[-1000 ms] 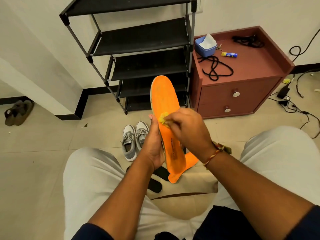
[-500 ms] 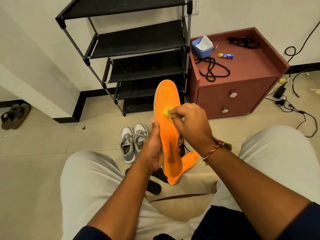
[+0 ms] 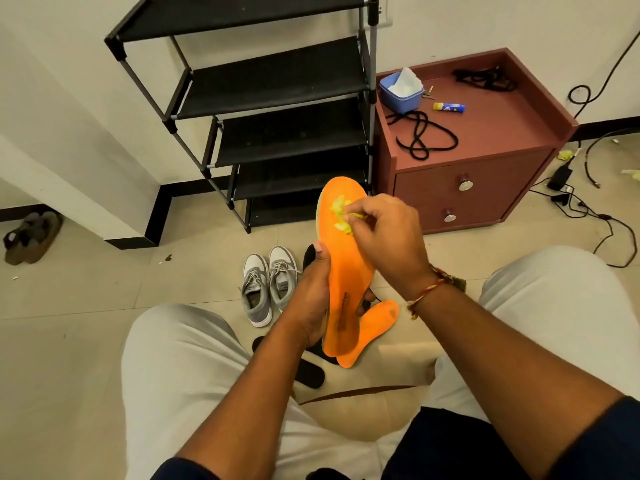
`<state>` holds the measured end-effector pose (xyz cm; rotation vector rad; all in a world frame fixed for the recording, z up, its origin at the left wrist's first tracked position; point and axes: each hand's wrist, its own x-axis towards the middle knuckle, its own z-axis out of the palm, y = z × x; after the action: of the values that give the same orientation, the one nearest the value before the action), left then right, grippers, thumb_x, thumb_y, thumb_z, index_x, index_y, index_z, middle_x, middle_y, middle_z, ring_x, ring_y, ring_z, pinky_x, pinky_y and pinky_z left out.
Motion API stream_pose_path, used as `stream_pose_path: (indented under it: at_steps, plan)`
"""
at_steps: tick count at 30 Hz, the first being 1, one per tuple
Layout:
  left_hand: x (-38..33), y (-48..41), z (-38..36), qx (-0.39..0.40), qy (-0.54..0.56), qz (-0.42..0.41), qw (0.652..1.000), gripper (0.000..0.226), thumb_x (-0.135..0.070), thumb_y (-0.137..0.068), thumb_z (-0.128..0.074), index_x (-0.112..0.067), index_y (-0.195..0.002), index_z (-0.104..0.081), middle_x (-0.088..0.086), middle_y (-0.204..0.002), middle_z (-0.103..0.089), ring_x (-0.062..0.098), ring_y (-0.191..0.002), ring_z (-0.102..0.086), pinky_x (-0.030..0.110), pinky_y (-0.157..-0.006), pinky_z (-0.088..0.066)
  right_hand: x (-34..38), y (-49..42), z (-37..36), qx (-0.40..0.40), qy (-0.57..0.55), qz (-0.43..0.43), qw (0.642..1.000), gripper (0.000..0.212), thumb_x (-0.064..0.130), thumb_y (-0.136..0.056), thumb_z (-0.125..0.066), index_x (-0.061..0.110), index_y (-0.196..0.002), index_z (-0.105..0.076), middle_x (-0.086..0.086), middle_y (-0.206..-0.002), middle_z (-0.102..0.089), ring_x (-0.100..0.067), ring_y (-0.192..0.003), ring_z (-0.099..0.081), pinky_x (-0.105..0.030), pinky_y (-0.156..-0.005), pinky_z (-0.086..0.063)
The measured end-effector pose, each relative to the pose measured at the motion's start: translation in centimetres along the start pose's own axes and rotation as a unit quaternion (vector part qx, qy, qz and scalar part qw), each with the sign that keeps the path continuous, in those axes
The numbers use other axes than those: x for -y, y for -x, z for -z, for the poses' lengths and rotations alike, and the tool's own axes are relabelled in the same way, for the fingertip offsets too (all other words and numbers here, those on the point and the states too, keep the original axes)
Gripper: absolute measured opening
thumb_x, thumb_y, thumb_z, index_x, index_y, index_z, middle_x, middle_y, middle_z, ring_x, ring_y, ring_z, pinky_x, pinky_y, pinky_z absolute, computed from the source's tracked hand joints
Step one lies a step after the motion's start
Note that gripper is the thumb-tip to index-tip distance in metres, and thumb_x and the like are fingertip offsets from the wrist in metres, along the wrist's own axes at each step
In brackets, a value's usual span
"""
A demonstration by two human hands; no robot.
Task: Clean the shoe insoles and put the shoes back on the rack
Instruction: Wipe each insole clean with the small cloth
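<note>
Head view looks down on a seated person in pale trousers. This person's left hand [image 3: 313, 299] grips an orange insole [image 3: 346, 271] around its lower half, with the thumb on the left edge, and holds it almost upright, toe end up. The right hand [image 3: 384, 237] pinches a small yellow cloth [image 3: 341, 211] with curled fingers and presses it on the toe part of this insole. A second orange insole [image 3: 375, 323] lies lower, partly hidden behind the first one.

On the tile floor a pair of grey sneakers [image 3: 270, 285] stands side by side, just left of the left hand and in front of the black shoe rack [image 3: 277, 81]. Black insoles [image 3: 308, 374] lie on the floor between the knees, partly covered by the left forearm.

Just beside the rack, on its right, stands a red-brown cabinet [image 3: 485, 161]. On its top are a blue tub [image 3: 398, 98] with white tissue and a black cord [image 3: 420, 133]. Brown sandals [image 3: 31, 237] lie at the far left, near the wall.
</note>
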<state>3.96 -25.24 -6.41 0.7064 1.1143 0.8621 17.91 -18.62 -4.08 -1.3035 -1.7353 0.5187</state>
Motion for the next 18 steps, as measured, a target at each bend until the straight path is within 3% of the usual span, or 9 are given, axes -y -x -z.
stream_pose_path:
  at_steps: [3, 7, 10, 14, 18]
  plan:
    - [0.1, 0.0, -0.1, 0.002, -0.003, 0.015, 1.0, 0.069, -0.07, -0.092, -0.022, -0.02, -0.121, -0.06, 0.019, -0.105, -0.074, 0.038, -0.09, -0.067, 0.043, -0.074, -0.055, -1.2, -0.8, 0.4, -0.006, -0.06, -0.095, 0.994, 0.011, 0.021, -0.089, -0.072, 0.021, -0.099, -0.075, 0.01, -0.096, -0.069, -0.007, -0.092, -0.063, -0.032, -0.086, -0.055]
    - [0.0, 0.0, -0.3, 0.001, 0.029, 0.016, 0.999, 0.062, -0.067, -0.089, -0.032, -0.024, -0.128, -0.055, 0.012, -0.117, -0.074, 0.034, -0.1, -0.072, 0.05, -0.087, -0.056, -1.6, -0.6, 0.0, 0.004, -0.119, -0.159, 0.98, 0.011, 0.025, -0.09, -0.072, 0.025, -0.1, -0.07, 0.014, -0.097, -0.067, -0.004, -0.094, -0.061, -0.026, -0.083, -0.055]
    - [0.2, -0.2, -0.4, 0.005, 0.04, -0.021, 0.999, 0.05, -0.055, -0.091, -0.045, -0.029, -0.133, -0.053, 0.01, -0.126, -0.071, 0.035, -0.116, -0.067, 0.053, -0.095, -0.056, -1.8, -0.6, -0.1, 0.019, -0.137, -0.169, 0.976, 0.012, 0.026, -0.089, -0.073, 0.025, -0.101, -0.07, 0.013, -0.099, -0.067, -0.003, -0.094, -0.061, -0.026, -0.082, -0.055]
    - [0.2, -0.7, -0.1, -0.003, 0.082, -0.061, 0.995, 0.045, -0.037, -0.096, -0.055, -0.029, -0.14, -0.049, 0.014, -0.129, -0.066, 0.041, -0.119, -0.064, 0.065, -0.094, -0.052, -1.2, 0.0, -0.6, 0.063, -0.145, -0.149, 0.976, 0.013, 0.027, -0.091, -0.07, 0.023, -0.104, -0.069, 0.012, -0.1, -0.068, -0.003, -0.094, -0.063, -0.023, -0.08, -0.054]
    - [-0.2, -0.9, 0.1, -0.034, 0.12, -0.068, 0.99, 0.056, -0.051, -0.098, -0.047, -0.023, -0.147, -0.045, 0.014, -0.136, -0.064, 0.034, -0.123, -0.062, 0.057, -0.098, -0.053, -0.4, 0.5, -0.9, 0.111, -0.175, -0.133, 0.969, 0.017, 0.024, -0.095, -0.065, 0.025, -0.112, -0.063, 0.011, -0.098, -0.069, 0.002, -0.089, -0.065, -0.018, -0.076, -0.054]
